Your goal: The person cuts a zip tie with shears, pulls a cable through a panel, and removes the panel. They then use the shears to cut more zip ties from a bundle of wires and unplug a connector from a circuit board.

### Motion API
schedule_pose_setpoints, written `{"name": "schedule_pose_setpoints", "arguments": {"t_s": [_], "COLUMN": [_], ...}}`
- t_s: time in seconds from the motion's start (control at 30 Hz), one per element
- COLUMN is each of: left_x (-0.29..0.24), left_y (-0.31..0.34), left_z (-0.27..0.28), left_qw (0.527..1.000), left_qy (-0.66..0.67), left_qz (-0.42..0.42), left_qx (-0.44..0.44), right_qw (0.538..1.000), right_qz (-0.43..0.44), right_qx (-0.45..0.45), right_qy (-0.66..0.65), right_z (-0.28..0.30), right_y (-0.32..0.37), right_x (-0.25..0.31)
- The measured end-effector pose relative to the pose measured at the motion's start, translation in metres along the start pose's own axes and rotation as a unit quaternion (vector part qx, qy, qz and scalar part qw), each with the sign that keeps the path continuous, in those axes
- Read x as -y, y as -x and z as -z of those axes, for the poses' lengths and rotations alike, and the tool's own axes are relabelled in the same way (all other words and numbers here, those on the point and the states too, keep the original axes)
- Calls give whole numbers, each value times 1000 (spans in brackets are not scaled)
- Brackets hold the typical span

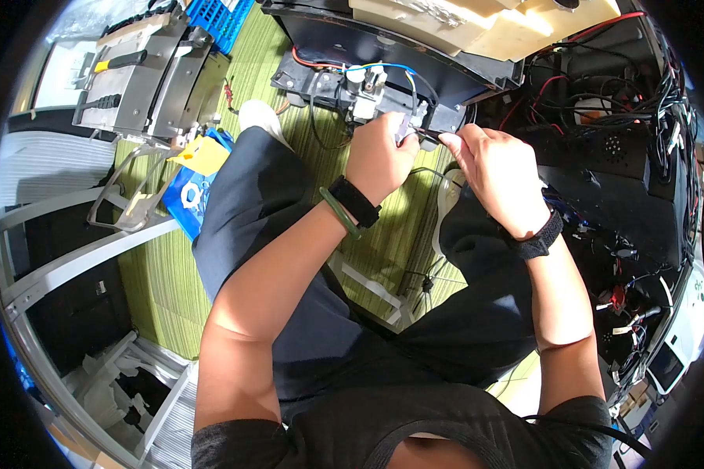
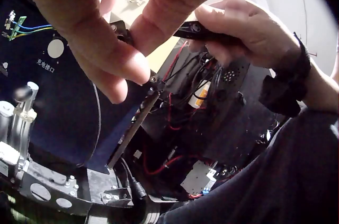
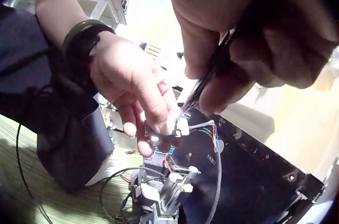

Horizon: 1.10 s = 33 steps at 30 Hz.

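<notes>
My left hand (image 1: 379, 160) pinches a small pale connector-like part (image 3: 181, 126) between thumb and fingers; a grey cable (image 3: 217, 181) with thin coloured wires runs from it. In my right hand (image 1: 502, 176) is a slim dark tool (image 3: 197, 92), its tip at the small part in the right wrist view. The left wrist view shows the tool's dark body (image 2: 198, 30) between the right fingers. Both hands are above a black bracket with silver metal fittings (image 1: 368, 98). Fingers partly cover the small part, and the exact contact of the tip cannot be told.
A black housing (image 1: 352, 39) stands ahead, with a cream piece (image 1: 485, 23) on top. Loose wires and a black perforated panel (image 1: 602, 156) lie at the right. At the left are a metal box (image 1: 137, 78), a blue tray (image 1: 186, 199) and a grey frame (image 1: 94, 254).
</notes>
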<state>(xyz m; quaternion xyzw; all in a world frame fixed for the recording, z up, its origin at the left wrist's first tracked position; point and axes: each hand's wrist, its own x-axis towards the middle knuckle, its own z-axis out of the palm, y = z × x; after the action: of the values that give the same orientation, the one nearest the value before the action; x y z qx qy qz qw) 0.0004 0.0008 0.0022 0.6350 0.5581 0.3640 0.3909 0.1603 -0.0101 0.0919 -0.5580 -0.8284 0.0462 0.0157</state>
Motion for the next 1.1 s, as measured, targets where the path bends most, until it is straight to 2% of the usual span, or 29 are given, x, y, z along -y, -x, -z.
{"name": "schedule_pose_setpoints", "arguments": {"t_s": [0.03,0.1,0.2,0.43,0.53,0.6,0.73,0.8,0.9,1.03,1.1], "left_x": [-1,2,3,0,2,3,4,4,0,2,3], "left_y": [0,0,0,-1,-1,-1,0,0,0,0,0], "left_z": [0,-1,-1,-1,0,-1,-2,-2,0,-2,-1], "left_qw": [1000,1000,1000,1000,1000,1000,1000,1000,1000,1000,1000], "left_qy": [-3,3,7,-6,-5,-7,7,10,11,17,11], "left_qz": [12,-1,0,23,6,10,3,5,13,9,4], "left_qx": [7,3,7,8,4,4,2,5,11,2,3], "right_qw": [1000,994,992,993,994,999,998,994,994,994,993], "right_qz": [0,33,48,45,59,1,4,56,50,51,67], "right_qx": [0,-56,-65,-34,-66,7,37,-21,-46,-31,-52], "right_qy": [0,-86,-99,-105,-58,-39,-47,-87,-87,-97,-78], "right_z": [0,0,1,6,1,0,1,5,-2,3,3], "right_y": [0,1,1,0,0,-1,0,1,1,0,0], "right_x": [0,-1,1,2,1,3,2,1,0,-1,-1]}}
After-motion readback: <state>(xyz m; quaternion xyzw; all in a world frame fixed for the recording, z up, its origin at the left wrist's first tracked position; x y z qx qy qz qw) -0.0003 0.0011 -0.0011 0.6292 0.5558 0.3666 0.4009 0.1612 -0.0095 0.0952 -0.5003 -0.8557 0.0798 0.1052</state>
